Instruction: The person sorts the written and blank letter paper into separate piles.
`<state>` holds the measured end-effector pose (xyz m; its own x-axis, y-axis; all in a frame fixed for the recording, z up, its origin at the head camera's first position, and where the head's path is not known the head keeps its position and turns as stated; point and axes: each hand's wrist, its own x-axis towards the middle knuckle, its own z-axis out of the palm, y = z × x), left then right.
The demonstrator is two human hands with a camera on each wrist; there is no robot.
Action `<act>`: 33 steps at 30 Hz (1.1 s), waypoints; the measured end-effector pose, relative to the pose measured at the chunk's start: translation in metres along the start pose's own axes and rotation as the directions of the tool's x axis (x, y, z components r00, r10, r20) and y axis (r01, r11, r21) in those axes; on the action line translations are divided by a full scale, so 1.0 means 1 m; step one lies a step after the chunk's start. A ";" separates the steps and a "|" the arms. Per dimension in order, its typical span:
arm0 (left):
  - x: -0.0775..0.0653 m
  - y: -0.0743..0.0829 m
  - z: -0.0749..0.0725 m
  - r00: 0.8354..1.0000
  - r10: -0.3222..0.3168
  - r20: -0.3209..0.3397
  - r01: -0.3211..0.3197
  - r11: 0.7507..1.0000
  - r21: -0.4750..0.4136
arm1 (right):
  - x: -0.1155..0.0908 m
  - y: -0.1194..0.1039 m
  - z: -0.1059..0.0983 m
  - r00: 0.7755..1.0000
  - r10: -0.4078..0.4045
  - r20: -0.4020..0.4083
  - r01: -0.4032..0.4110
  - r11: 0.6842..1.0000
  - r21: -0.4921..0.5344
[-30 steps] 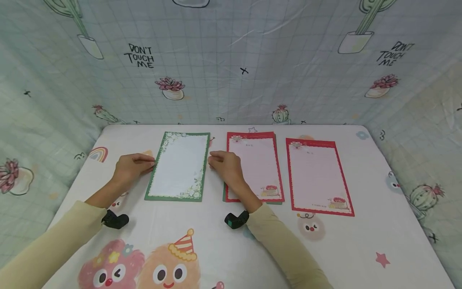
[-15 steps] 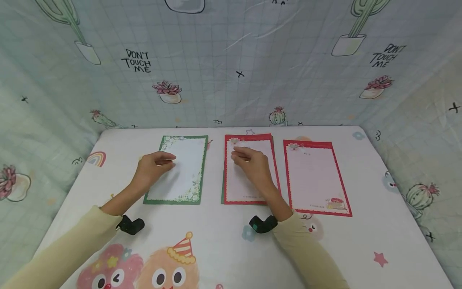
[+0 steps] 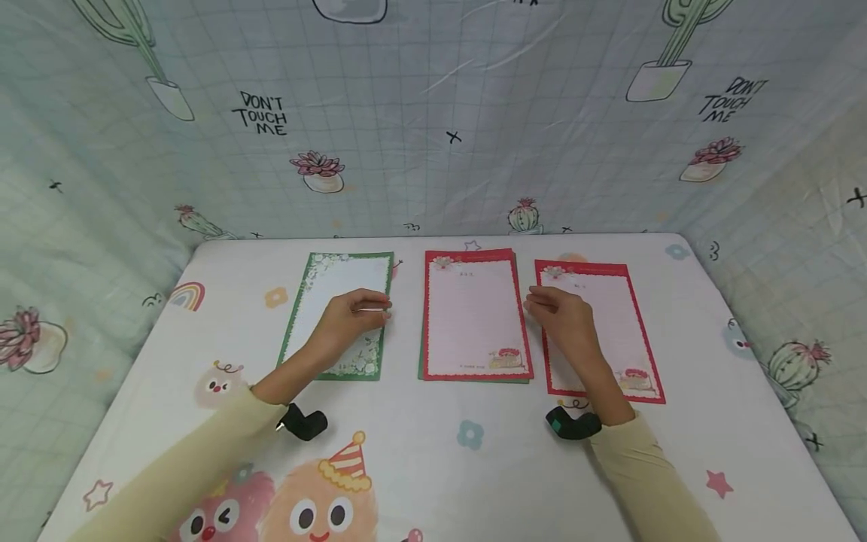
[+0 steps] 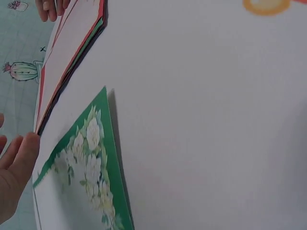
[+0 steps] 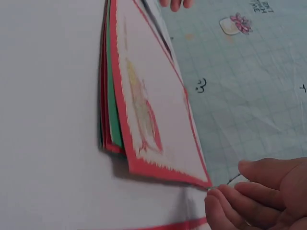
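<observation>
Several loosely aligned sheets [image 3: 476,320] lay stacked between the left hand [image 3: 342,325], over the green-bordered sheet [image 3: 347,277], and the right hand [image 3: 570,324], just beside them, both hands' fingers narrowly parted and apparently empty, so a lopsided push could have skewed their edges further.

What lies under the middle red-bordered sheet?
Beneath the middle red-bordered sheet is a stack: a green edge and red edges show in the right wrist view. Lower faces are covered, and the number of sheets is unclear.
</observation>
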<state>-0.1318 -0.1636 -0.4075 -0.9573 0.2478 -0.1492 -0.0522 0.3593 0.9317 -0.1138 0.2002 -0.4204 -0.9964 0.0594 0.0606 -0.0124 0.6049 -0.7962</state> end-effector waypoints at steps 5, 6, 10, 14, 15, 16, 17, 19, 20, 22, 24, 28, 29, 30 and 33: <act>0.003 -0.003 0.015 0.991 -0.043 0.124 0.058 0.990 -0.125 | -0.003 0.007 -0.005 0.992 0.078 0.096 -0.076 0.997 -0.028; 0.004 -0.003 0.018 0.987 -0.052 0.151 0.075 0.986 -0.147 | -0.004 0.008 -0.005 0.990 0.092 0.111 -0.089 0.996 -0.031; 0.009 -0.005 0.026 0.977 -0.080 0.199 0.117 0.976 -0.184 | -0.004 0.010 -0.004 0.985 0.112 0.131 -0.106 0.993 -0.047; 0.014 -0.004 0.031 0.976 -0.095 0.196 0.139 0.964 -0.226 | -0.004 0.010 -0.003 0.987 0.098 0.131 -0.090 0.994 -0.063; 0.016 -0.004 0.032 0.975 -0.099 0.198 0.145 0.961 -0.236 | -0.004 0.009 -0.003 0.986 0.098 0.133 -0.090 0.994 -0.064; 0.018 -0.004 0.033 0.974 -0.105 0.199 0.153 0.957 -0.246 | -0.004 0.009 -0.003 0.986 0.099 0.136 -0.090 0.994 -0.066; 0.019 -0.004 0.034 0.973 -0.112 0.200 0.162 0.954 -0.254 | -0.004 0.009 -0.003 0.985 0.100 0.138 -0.092 0.993 -0.069; 0.022 -0.004 0.036 0.971 -0.122 0.204 0.173 0.950 -0.258 | -0.004 0.008 -0.003 0.984 0.105 0.142 -0.095 0.993 -0.073; 0.023 -0.003 0.037 0.971 -0.128 0.203 0.179 0.949 -0.259 | -0.005 0.008 -0.003 0.984 0.104 0.143 -0.094 0.993 -0.074; 0.024 -0.003 0.038 0.971 -0.136 0.198 0.185 0.950 -0.253 | -0.005 0.008 -0.003 0.984 0.104 0.147 -0.094 0.993 -0.071; 0.025 -0.003 0.039 0.971 -0.138 0.195 0.184 0.951 -0.247 | -0.006 0.008 -0.003 0.985 0.095 0.146 -0.086 0.994 -0.068; 0.028 -0.005 0.041 0.973 -0.131 0.188 0.174 0.956 -0.236 | -0.007 0.008 -0.001 0.988 0.072 0.133 -0.065 0.996 -0.057; 0.028 -0.005 0.041 0.974 -0.131 0.186 0.173 0.956 -0.235 | -0.007 0.008 -0.001 0.989 0.068 0.129 -0.062 0.997 -0.052; 0.028 -0.005 0.042 0.974 -0.130 0.184 0.171 0.958 -0.232 | -0.007 0.009 0.000 0.990 0.065 0.124 -0.060 0.997 -0.049; 0.028 -0.006 0.043 0.975 -0.134 0.175 0.172 0.959 -0.225 | -0.007 0.009 0.002 0.992 0.059 0.113 -0.055 0.998 -0.039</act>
<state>-0.1464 -0.1207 -0.4317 -0.8769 0.3512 -0.3281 -0.2785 0.1850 0.9424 -0.1073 0.2042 -0.4294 -0.9985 0.0047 -0.0548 0.0455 0.6314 -0.7742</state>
